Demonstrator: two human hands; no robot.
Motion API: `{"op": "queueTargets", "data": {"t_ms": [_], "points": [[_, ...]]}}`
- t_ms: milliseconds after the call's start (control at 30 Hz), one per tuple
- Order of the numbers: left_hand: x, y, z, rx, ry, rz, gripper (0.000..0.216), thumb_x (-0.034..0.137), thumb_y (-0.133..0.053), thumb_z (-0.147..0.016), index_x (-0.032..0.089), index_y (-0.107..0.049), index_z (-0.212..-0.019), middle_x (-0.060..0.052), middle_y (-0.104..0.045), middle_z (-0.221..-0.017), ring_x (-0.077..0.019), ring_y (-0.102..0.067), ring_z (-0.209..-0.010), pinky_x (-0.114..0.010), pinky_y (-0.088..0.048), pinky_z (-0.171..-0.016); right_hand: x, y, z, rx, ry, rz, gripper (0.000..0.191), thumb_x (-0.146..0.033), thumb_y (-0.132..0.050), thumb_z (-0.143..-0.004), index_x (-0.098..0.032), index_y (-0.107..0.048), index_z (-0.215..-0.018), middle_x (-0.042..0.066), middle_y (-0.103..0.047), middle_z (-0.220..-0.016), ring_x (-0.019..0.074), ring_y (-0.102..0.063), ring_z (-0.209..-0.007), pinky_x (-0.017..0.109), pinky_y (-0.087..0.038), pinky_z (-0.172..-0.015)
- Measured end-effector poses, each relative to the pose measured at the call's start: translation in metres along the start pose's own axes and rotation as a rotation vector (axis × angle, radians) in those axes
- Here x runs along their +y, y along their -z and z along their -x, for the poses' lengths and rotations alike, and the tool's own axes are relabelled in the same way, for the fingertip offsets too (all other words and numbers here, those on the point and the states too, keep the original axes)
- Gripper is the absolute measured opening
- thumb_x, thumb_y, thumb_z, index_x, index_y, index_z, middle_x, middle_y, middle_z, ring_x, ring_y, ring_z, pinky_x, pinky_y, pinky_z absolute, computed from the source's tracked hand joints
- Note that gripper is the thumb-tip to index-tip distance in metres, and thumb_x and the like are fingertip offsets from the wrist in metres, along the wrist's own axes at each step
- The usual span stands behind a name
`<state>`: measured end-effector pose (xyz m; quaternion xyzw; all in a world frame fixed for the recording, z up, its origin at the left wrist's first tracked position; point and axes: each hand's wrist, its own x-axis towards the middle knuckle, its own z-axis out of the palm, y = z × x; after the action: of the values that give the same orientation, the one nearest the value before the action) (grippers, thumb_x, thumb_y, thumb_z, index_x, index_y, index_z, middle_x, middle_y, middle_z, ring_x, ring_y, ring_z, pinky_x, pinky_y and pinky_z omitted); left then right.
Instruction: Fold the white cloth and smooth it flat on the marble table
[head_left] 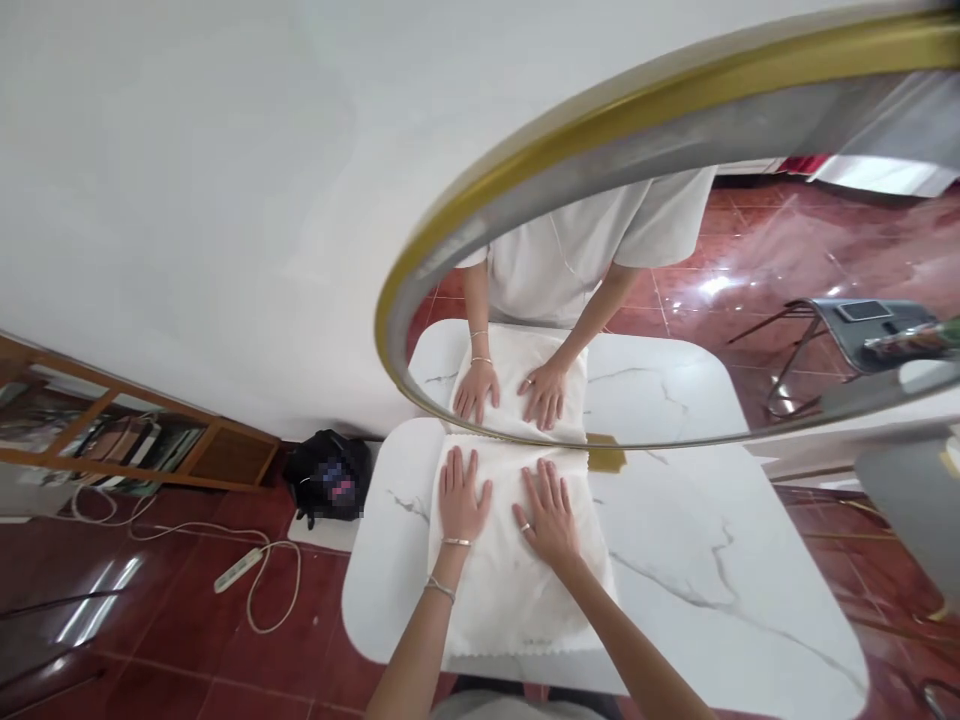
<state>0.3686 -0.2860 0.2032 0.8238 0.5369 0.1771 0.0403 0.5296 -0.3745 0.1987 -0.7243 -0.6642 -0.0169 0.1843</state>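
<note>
A white cloth (517, 590) with a scalloped edge lies spread on the white marbled table (690, 600). My left hand (463, 505) rests flat on the cloth's upper left part, fingers stretched out. On its upper right part my right hand (551, 515) lies palm down, fingers spread, with a ring on one finger. Neither hand grips anything. Small wrinkles run through the fabric around both hands. Just right of the cloth's far edge sits a flat gold-brown piece (606, 453), whose kind I cannot make out.
A large gold-rimmed mirror (442, 215) stands at the table's far edge, reflecting both hands and the cloth. On the red tiled floor to the left are a power strip (238, 570) with its cord and a black bag (326, 475). A wooden bookcase (232, 450) stands further left.
</note>
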Motion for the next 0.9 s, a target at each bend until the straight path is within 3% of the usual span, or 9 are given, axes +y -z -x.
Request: {"op": "queueTargets", "data": {"t_ms": [133, 300, 400, 533, 633, 733, 900], "points": [[-0.046, 0.009, -0.018, 0.01, 0.008, 0.009, 0.059, 0.038, -0.047, -0.089, 0.021, -0.034, -0.144, -0.012, -0.022, -0.155, -0.0268, -0.021, -0.143, -0.045, -0.025, -0.113, -0.044, -0.017, -0.026, 0.023, 0.0, -0.03, 0.07, -0.037, -0.04, -0.093, -0.02, -0.005, -0.151, 0.012, -0.001, -0.157, 0.0305, -0.009, -0.143, 0.048, -0.024, -0.111], [-0.078, 0.009, -0.053, 0.01, 0.01, 0.042, 0.056, 0.038, -0.048, -0.089, 0.021, -0.039, -0.142, -0.012, -0.024, -0.154, -0.0269, -0.02, -0.143, -0.046, -0.023, -0.114, -0.076, -0.04, -0.063, 0.096, -0.052, -0.037, 0.072, -0.032, -0.04, -0.093, -0.018, -0.001, -0.151, 0.014, -0.002, -0.157, 0.0313, -0.012, -0.142, 0.049, -0.022, -0.111], [-0.092, 0.008, -0.073, -0.015, 0.019, 0.05, 0.056, 0.039, -0.047, -0.089, 0.021, -0.039, -0.141, -0.011, -0.023, -0.155, -0.0269, -0.02, -0.143, -0.046, -0.023, -0.114, -0.088, -0.056, -0.086, 0.086, -0.093, -0.037, 0.07, -0.033, -0.037, -0.093, -0.014, -0.003, -0.151, 0.018, -0.014, -0.154, 0.0333, -0.018, -0.14, 0.052, -0.021, -0.11], [-0.108, 0.011, -0.084, -0.024, 0.073, 0.04, 0.055, 0.038, -0.047, -0.089, 0.02, -0.041, -0.14, -0.012, -0.027, -0.154, -0.0283, -0.022, -0.142, -0.047, -0.022, -0.114, -0.099, -0.068, -0.111, -0.022, -0.1, -0.047, 0.062, -0.038, -0.034, -0.094, -0.009, -0.024, -0.148, 0.021, -0.035, -0.144, 0.0338, -0.028, -0.134, 0.051, -0.022, -0.108], [-0.118, 0.018, -0.074, 0.008, 0.125, 0.033, 0.054, 0.038, -0.045, -0.09, 0.019, -0.041, -0.141, -0.013, -0.027, -0.153, -0.0298, -0.022, -0.142, -0.05, -0.022, -0.114, -0.106, -0.066, -0.114, -0.053, -0.038, -0.053, 0.058, -0.041, -0.034, -0.094, -0.012, -0.031, -0.145, 0.02, -0.031, -0.146, 0.0342, -0.025, -0.135, 0.051, -0.022, -0.107], [-0.127, 0.028, -0.047, 0.059, 0.19, 0.024, 0.054, 0.039, -0.043, -0.091, 0.018, -0.041, -0.141, -0.014, -0.027, -0.153, -0.0312, -0.023, -0.141, -0.051, -0.025, -0.113, -0.115, -0.06, -0.102, -0.085, 0.103, -0.078, 0.053, -0.039, -0.032, -0.096, -0.017, -0.035, -0.144, 0.018, -0.027, -0.149, 0.0342, -0.021, -0.137, 0.054, -0.018, -0.107], [-0.132, 0.05, 0.027, 0.137, 0.283, 0.018, 0.055, 0.041, -0.04, -0.092, 0.015, -0.041, -0.14, -0.017, -0.03, -0.151, -0.0319, -0.028, -0.139, -0.049, -0.033, -0.109, -0.139, -0.047, -0.05, -0.187, 0.252, -0.137, 0.045, -0.036, -0.031, -0.097, -0.021, -0.048, -0.135, 0.011, -0.048, -0.136, 0.0266, -0.041, -0.123, 0.044, -0.029, -0.103]]}}
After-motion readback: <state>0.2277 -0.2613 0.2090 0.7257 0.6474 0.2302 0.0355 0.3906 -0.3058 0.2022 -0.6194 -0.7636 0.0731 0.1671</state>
